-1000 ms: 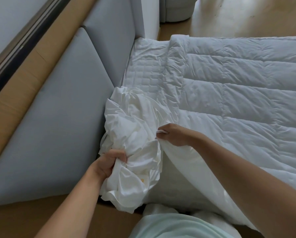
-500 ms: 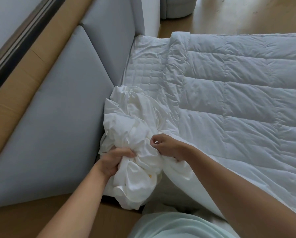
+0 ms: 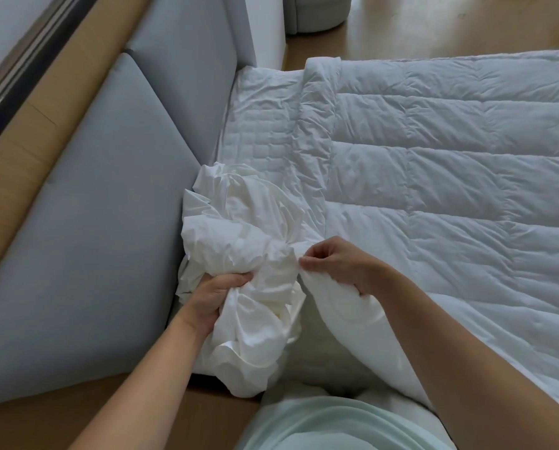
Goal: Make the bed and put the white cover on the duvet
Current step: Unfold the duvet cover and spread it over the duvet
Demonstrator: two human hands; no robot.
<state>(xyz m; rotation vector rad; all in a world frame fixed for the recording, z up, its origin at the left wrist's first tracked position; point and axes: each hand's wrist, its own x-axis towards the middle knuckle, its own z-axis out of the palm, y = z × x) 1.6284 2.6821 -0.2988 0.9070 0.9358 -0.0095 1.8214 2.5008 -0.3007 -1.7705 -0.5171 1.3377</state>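
Note:
The white cover lies bunched in a crumpled heap at the near corner of the bed, against the headboard. My left hand grips a fistful of it from the left. The quilted white duvet is spread over most of the mattress to the right. Its near corner is lifted, and my right hand holds it, fingers curled round the fabric right beside the cover's bunched edge. The two hands are about a hand's width apart.
A grey padded headboard runs along the left, set in a tan wooden frame. A strip of quilted mattress pad shows between headboard and duvet. Wooden floor and a grey round seat lie beyond the bed.
My left hand has shifted its grip up and right on the bunched cover. My right hand has drawn the duvet corner down toward it, closer to the cover's edge.

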